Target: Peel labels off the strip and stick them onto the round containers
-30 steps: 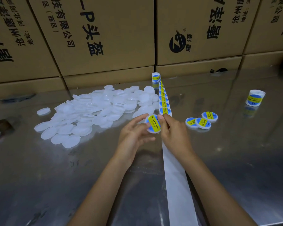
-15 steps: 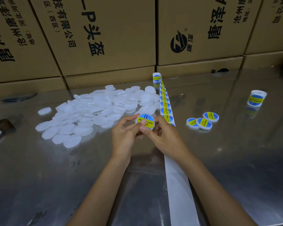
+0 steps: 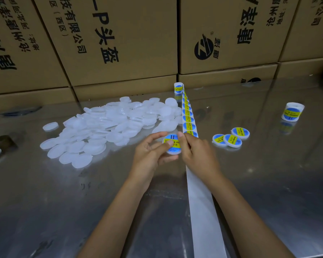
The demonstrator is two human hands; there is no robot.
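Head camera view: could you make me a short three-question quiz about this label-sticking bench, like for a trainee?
1. True or false: the container held in both hands already carries a label.
2. How many labelled containers lie flat right of the strip?
3. The unlabelled pile lies: A) left of the strip, B) right of it, C) on the boxes.

Key: 1 true; 2 three; 3 A.
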